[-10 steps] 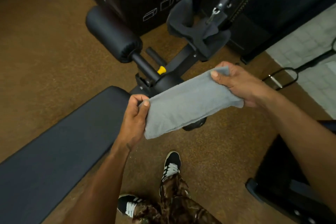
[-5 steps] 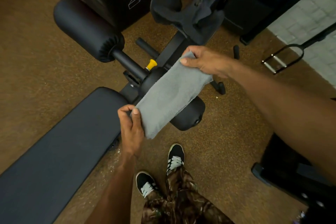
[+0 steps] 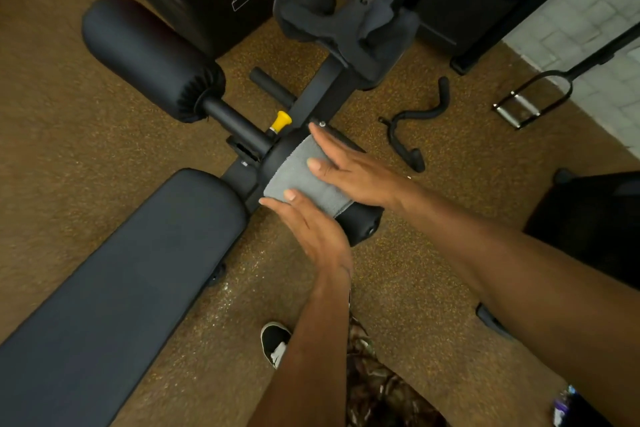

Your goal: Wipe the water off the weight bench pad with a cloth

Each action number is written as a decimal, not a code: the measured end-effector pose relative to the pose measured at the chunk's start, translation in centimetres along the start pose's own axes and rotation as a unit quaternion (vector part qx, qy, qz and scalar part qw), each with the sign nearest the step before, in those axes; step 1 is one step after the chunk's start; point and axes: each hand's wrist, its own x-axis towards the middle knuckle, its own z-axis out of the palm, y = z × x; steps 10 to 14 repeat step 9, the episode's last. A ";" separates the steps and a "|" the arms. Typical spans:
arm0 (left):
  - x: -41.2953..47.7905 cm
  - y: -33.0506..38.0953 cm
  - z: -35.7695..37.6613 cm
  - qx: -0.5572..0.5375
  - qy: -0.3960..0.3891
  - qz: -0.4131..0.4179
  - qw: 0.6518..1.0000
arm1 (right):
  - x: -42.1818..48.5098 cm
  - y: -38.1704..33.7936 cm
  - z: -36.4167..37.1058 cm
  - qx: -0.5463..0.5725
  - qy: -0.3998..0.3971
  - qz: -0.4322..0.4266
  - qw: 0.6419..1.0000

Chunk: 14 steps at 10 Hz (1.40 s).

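Both hands flat on cloth (image 3: pixel 304 180)

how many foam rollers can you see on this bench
2. One roller sticks out upper left; the other lies under the cloth and both hands. More may be hidden.

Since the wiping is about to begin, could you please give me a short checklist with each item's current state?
1. Cloth folded flat: ok.
2. Left hand on cloth: ok.
3. Right hand flat on cloth: ok.
4. Cloth on the bench pad: not ok, it lies on the roller beside it.
5. Water visible on the pad: cannot tell.
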 end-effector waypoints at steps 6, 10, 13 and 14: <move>-0.2 0.4 -0.2 -0.031 -0.012 0.001 0.999 | 0.9 1.7 -0.7 0.001 -0.055 0.016 0.998; -1.0 3.5 -2.8 0.119 0.015 -0.017 0.993 | -3.3 0.3 -1.7 0.139 0.117 0.085 0.980; -1.0 3.5 -2.8 0.119 0.015 -0.017 0.993 | -3.3 0.3 -1.7 0.139 0.117 0.085 0.980; -1.0 3.5 -2.8 0.119 0.015 -0.017 0.993 | -3.3 0.3 -1.7 0.139 0.117 0.085 0.980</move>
